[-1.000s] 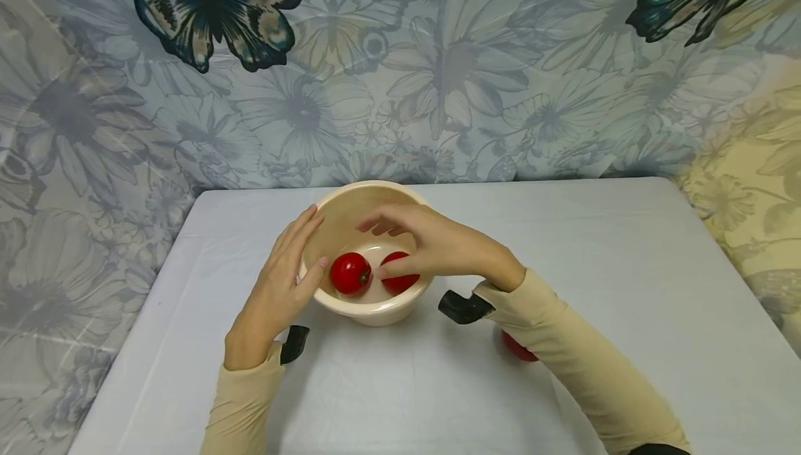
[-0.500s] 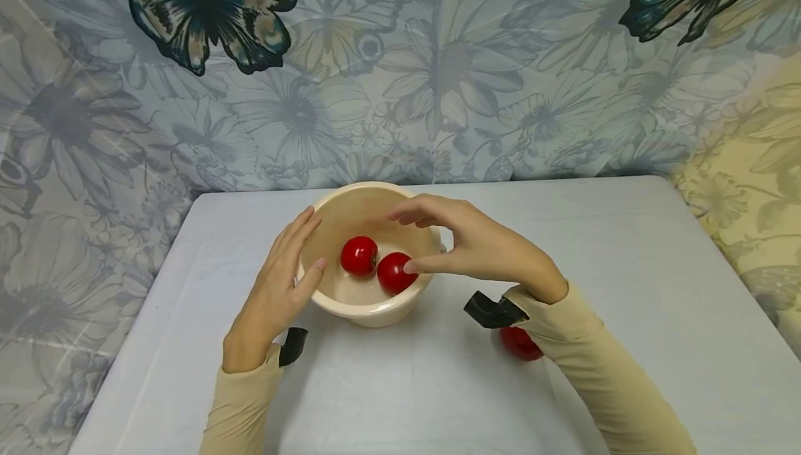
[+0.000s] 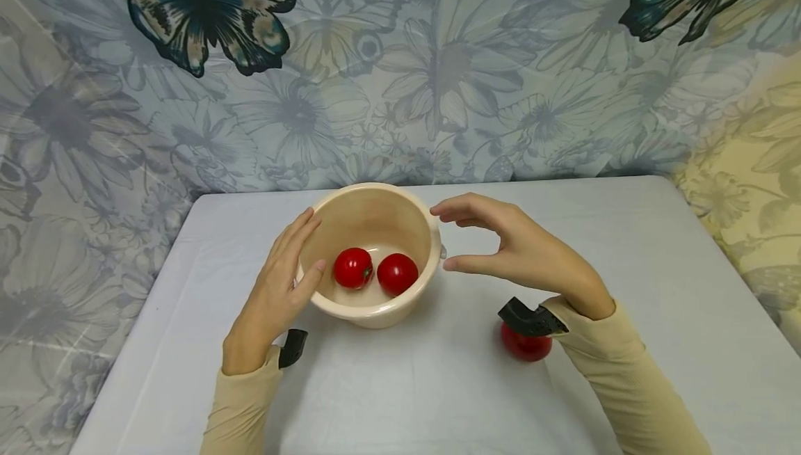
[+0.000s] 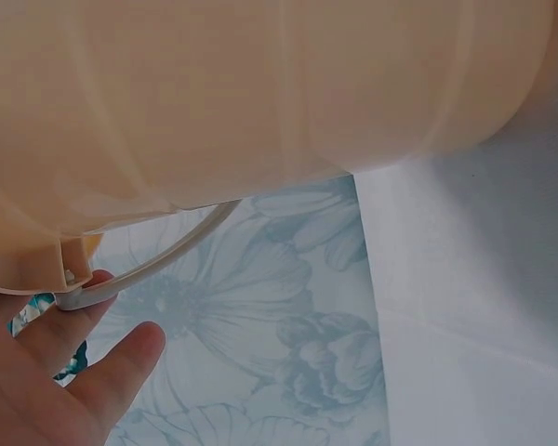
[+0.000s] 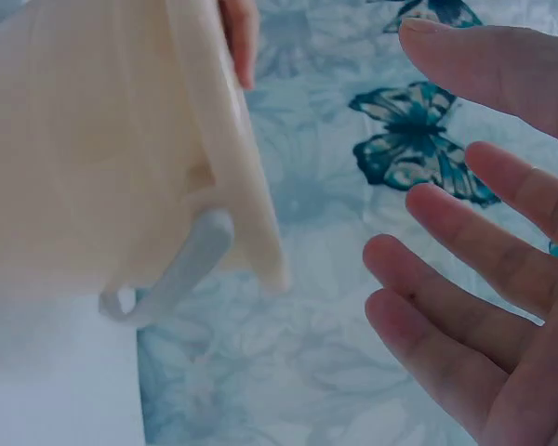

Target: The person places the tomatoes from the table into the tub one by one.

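Observation:
A cream bucket [image 3: 375,312] stands on the table with two red tomatoes inside, the left tomato [image 3: 353,268] showing a green stem and the right tomato [image 3: 397,274] beside it. At the bucket's left rim my left hand [image 3: 275,288] rests with fairly straight fingers and the thumb over the edge. The left wrist view shows its fingers by the joint of the grey handle [image 4: 167,255]. To the right of the bucket, my right hand [image 3: 513,239] is spread apart from the rim, with nothing between fingers and thumb. A third tomato [image 3: 524,345] lies below the right wrist, partly hidden by a black wrist mount.
A white cloth covers the table [image 3: 388,399]. Behind it hangs a patterned fabric backdrop [image 3: 450,79] with flowers and butterflies, and a yellowish part [image 3: 751,184] shows at the right.
My right hand has drawn back rightward from over the bucket to outside its rim. The tomatoes inside have rolled slightly and come into full view. My left hand has stayed at the rim.

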Demonstrator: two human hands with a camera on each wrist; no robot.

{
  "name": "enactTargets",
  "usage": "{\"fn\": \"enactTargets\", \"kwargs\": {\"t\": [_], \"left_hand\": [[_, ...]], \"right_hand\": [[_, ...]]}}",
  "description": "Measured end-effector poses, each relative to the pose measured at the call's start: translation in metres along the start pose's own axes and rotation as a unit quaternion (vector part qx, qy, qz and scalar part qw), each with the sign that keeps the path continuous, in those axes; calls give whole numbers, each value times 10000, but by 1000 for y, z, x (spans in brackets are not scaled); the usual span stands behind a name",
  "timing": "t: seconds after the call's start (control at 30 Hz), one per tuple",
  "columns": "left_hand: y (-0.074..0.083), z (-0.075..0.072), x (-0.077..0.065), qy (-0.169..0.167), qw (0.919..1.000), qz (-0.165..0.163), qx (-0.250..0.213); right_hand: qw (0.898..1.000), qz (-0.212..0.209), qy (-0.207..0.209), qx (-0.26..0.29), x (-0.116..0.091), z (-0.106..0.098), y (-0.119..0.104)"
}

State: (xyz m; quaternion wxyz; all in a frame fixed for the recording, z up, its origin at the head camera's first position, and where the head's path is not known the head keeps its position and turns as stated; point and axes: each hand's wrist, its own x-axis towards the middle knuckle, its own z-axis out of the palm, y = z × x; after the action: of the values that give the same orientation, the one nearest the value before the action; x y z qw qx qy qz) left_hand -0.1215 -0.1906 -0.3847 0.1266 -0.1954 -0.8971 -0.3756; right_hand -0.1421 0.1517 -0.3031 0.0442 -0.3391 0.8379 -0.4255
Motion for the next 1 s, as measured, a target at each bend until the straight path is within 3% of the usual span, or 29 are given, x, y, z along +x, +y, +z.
{"fn": "enactTargets", "kwargs": {"t": [0.6,1.0], "left_hand": [[0,1,1,-1,10000,2,34],[-1,2,0,-10,10000,-25,-81]], "right_hand": [[9961,866,154,-82,-46,-8,39],[9908,1343,-65,157,-81,2,67]]}}
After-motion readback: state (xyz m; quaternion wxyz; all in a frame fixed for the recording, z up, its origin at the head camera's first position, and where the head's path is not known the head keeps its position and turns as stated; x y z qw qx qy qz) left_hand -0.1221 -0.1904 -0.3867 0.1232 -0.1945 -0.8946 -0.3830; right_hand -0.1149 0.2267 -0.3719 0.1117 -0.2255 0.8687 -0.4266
